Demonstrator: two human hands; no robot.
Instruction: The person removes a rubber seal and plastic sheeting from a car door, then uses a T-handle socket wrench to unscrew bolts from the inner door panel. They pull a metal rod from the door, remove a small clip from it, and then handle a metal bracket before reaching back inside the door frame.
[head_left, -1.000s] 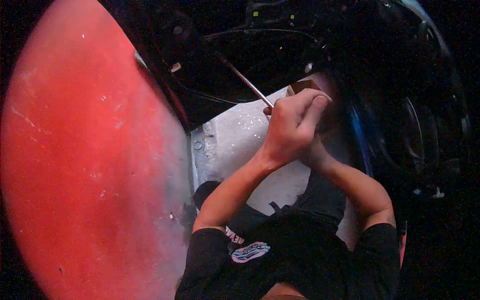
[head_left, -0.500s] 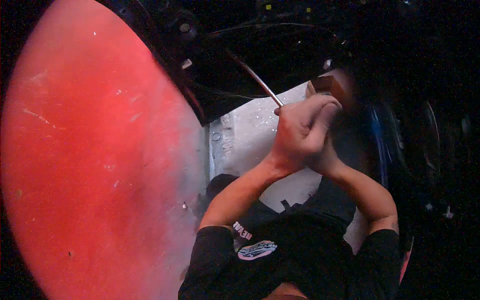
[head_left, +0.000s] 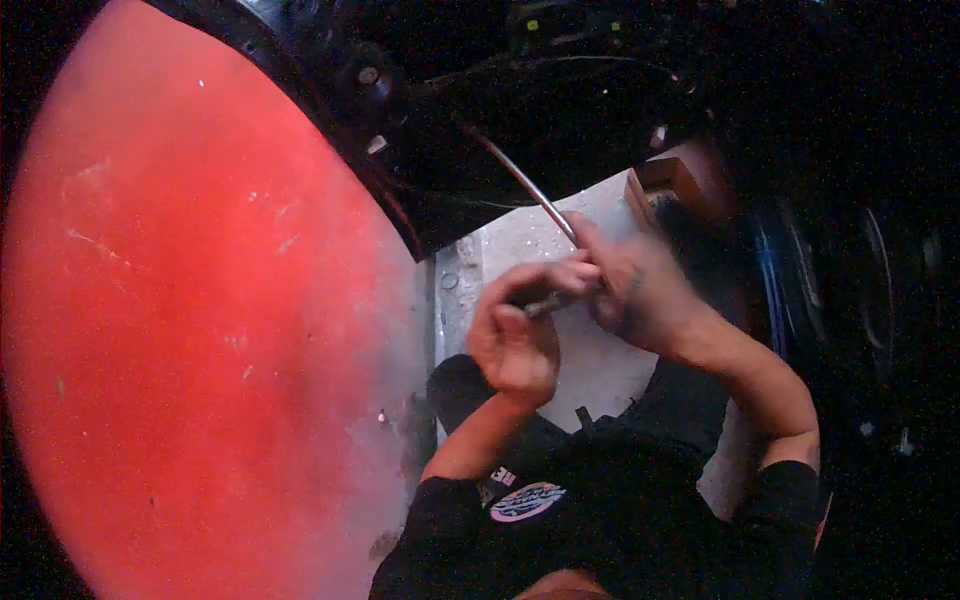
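1. Head view, the work in hand: a thin metal rod (head_left: 520, 180) runs from the dark underside of a vehicle body (head_left: 560, 110) down to the two hands, its lower end meeting them over the pale concrete floor (head_left: 520, 250).
2. Head view, left hand (head_left: 515, 335): curled closed, fingers wrapped about a small dark piece at the rod's lower end, possibly a handle; what exactly it grips is too blurred to tell.
3. Head view, right hand (head_left: 640, 290): pressed against the rod just above the left hand, fingers partly folded. It seems to pinch or steady the shaft, but motion blur makes the grip uncertain.
4. Head view, progress: judging from this, the rod is still engaged up in the dark cavity and the job there looks unfinished; nothing removed or loose lies in sight.
5. Head view, hard to see: the rod's upper tip vanishes into shadow, so what it touches is hidden. A brown wooden block (head_left: 665, 180) sits just beyond the right hand. A red panel (head_left: 200, 300) fills the left; the dark wheel (head_left: 850, 290) at right is barely readable.
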